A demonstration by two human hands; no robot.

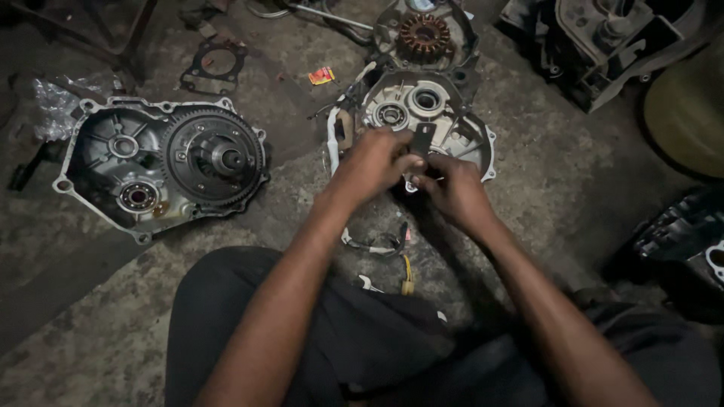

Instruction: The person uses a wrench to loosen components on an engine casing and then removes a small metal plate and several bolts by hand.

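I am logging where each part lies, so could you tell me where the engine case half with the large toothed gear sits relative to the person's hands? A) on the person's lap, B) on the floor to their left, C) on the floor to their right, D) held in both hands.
B: the case half with the large gear lies on the concrete floor, well left of the left hand and right hand, which hold a small dark flat part.

Open floor: bare concrete (302, 143) between both casings.
Obstacles: geared casing (162, 162) left; engine block (611, 45) upper right.
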